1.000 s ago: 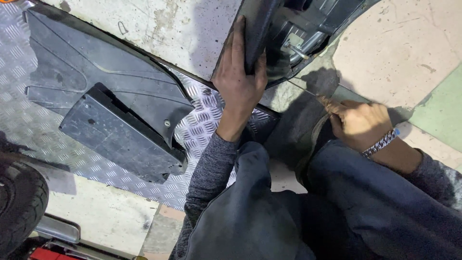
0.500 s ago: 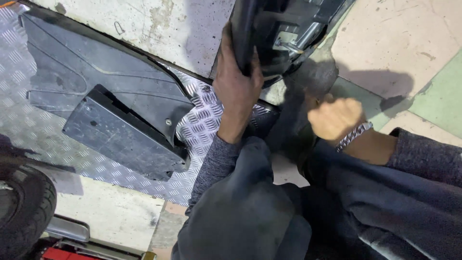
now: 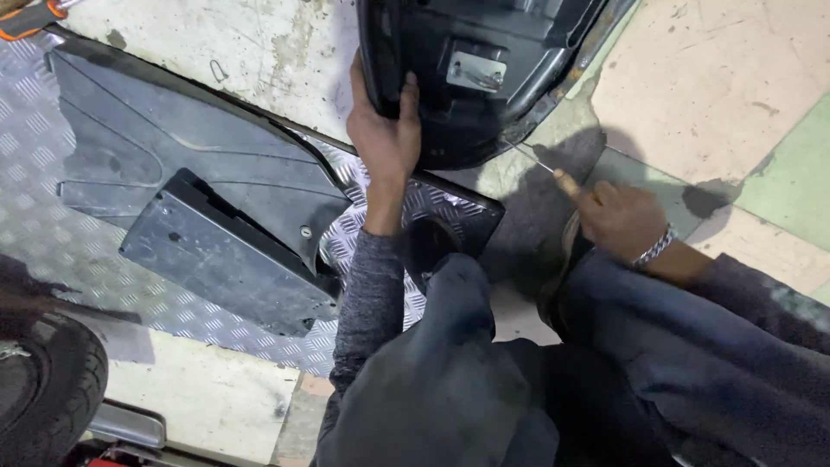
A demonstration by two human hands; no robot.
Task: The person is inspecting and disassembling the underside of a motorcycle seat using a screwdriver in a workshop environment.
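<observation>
My left hand (image 3: pixel 383 130) grips the edge of a large black plastic vehicle panel (image 3: pixel 484 78) that stands at the top of the head view, thumb over its rim. A small metal bracket (image 3: pixel 475 71) is fixed inside the panel. My right hand (image 3: pixel 616 214), with a metal bracelet on the wrist, pinches a thin metal rod or screwdriver (image 3: pixel 529 157) whose tip points up toward the panel's lower edge. My knees in dark trousers fill the bottom of the frame.
A second black plastic panel (image 3: pixel 203 212) lies flat on a checker-plate metal ramp (image 3: pixel 52 251) at the left. A tyre (image 3: pixel 43 398) shows at the bottom left. Worn concrete and painted floor (image 3: pixel 718 95) lie to the right.
My right hand has opened from a fist near the panel and moved down-right, now pinching the thin tool. My left hand kept its hold on the panel, which sits higher in view.
</observation>
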